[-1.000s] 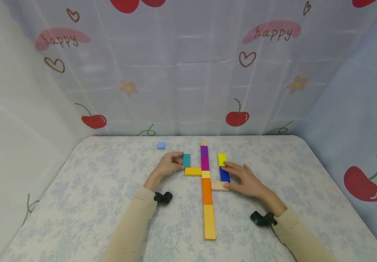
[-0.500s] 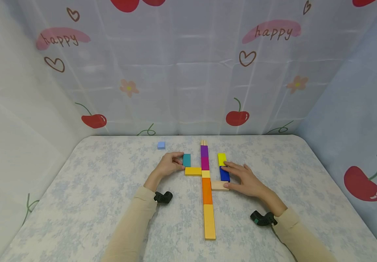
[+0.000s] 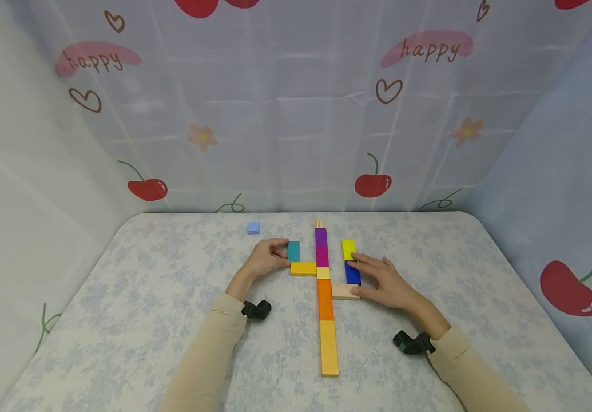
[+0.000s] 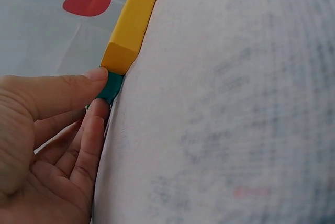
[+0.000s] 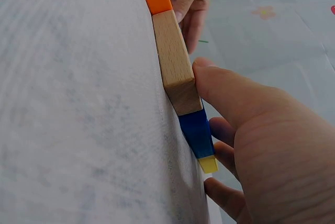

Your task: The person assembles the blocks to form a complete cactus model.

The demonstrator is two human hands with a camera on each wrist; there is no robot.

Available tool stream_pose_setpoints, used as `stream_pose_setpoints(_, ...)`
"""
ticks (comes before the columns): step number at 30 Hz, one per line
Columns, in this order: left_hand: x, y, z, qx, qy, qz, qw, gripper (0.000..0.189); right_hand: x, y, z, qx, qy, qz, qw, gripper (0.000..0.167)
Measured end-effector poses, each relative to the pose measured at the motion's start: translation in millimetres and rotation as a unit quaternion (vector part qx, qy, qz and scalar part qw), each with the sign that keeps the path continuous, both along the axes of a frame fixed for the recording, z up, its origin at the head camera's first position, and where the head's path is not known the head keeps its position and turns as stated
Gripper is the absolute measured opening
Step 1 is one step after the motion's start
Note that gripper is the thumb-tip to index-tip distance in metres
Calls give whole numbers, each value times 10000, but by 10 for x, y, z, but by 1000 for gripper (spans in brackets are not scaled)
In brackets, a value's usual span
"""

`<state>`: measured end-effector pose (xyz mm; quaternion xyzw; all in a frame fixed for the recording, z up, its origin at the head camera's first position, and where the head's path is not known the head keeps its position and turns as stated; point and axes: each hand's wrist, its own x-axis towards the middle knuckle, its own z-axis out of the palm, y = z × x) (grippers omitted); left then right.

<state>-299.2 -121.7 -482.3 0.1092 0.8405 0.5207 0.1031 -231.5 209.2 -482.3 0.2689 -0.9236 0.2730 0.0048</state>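
Observation:
In the head view my left hand (image 3: 263, 258) pinches a teal block (image 3: 294, 252), thumb by its near end and index finger at the far end. That block meets the outer end of an amber block (image 3: 303, 269), where my thumb tip also rests in the left wrist view. My right hand (image 3: 388, 283) lies with fingers extended: thumb on a plain wooden block (image 3: 344, 292), fingertips at a blue block (image 3: 351, 274) and a bright yellow block (image 3: 348, 248). Both side arms join a central column with an orange section (image 3: 325, 299) and a purple block (image 3: 321, 237).
A small light blue block (image 3: 253, 229) lies apart at the back left. Pale sticks (image 3: 320, 224) top the column, and a long golden block (image 3: 329, 348) forms its near end. A printed curtain (image 3: 285, 114) hangs behind the table.

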Motion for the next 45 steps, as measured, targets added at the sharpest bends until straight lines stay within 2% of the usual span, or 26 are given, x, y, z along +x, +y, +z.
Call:
stream_pose_setpoints(11, -5, -1, 1, -2, -4, -31, 10000, 62, -5, 18, -4, -33, 20, 15, 10000, 62)
stream_pose_setpoints(17, 13, -47, 99, 29, -63, -52, 10000, 64, -5, 8, 0, -17, -12, 9, 10000, 63)
stream_pose_setpoints(19, 4, -71, 145, 54, -32, 44, 10000, 62, -6, 10, -2, -29, 3, 9, 10000, 63)
stream_pose_setpoints(21, -16, -102, 188, 81, 102, 272, 9995, 59, -9, 15, -6, -21, 39, 9, 10000, 63)
stream_pose_setpoints(24, -68, -159, 227, 90, 492, 858, 9951, 51, -11, 21, -9, -24, 55, 10, 10000, 63)
stream_pose_setpoints(27, -120, -225, 243, 69, 928, 1508, 9842, 45, -8, 24, -6, -50, 38, 27, 10000, 63)
stream_pose_setpoints(30, -169, -299, 228, 40, 1131, 1979, 9737, 44, -6, 25, -2, -61, 19, 39, 10000, 63)
stream_pose_setpoints(34, -224, -384, 185, 58, 999, 2198, 9704, 51, -8, 28, -1, -50, 25, 53, 10000, 63)
stream_pose_setpoints(41, -287, -460, 105, 33, 422, 2042, 9780, 64, -17, 41, -10, -41, 55, 87, 9999, 63)
stream_pose_setpoints(45, -317, -475, 70, 57, 278, 1923, 9809, 67, -16, 39, -4, -27, 40, 86, 10000, 63)
